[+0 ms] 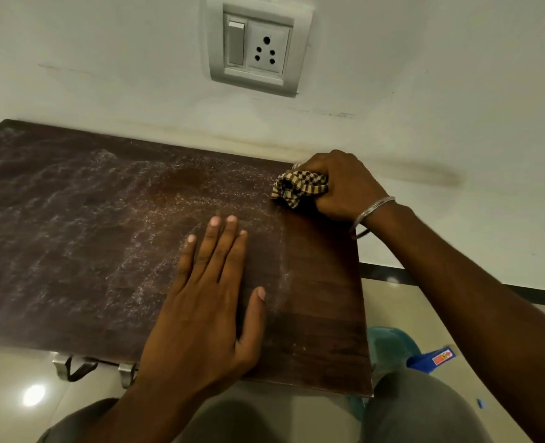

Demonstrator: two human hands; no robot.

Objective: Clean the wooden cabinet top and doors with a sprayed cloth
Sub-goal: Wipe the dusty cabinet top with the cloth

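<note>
The dark wooden cabinet top (73,238) fills the left and middle of the head view, covered in whitish dusty streaks, with a cleaner brown strip along its right side. My right hand (344,187) grips a bunched brown-and-cream checked cloth (296,187) and presses it on the top's far right corner by the wall. My left hand (210,302) lies flat on the top near the front edge, fingers together, holding nothing. Metal door handles (73,366) peek out under the front edge; the doors themselves are hidden.
A white wall with a switch and socket plate (258,47) rises right behind the cabinet. To the right on the tiled floor stand a teal plastic stool (389,350) and a blue box (431,359). My knees (418,410) are at the bottom.
</note>
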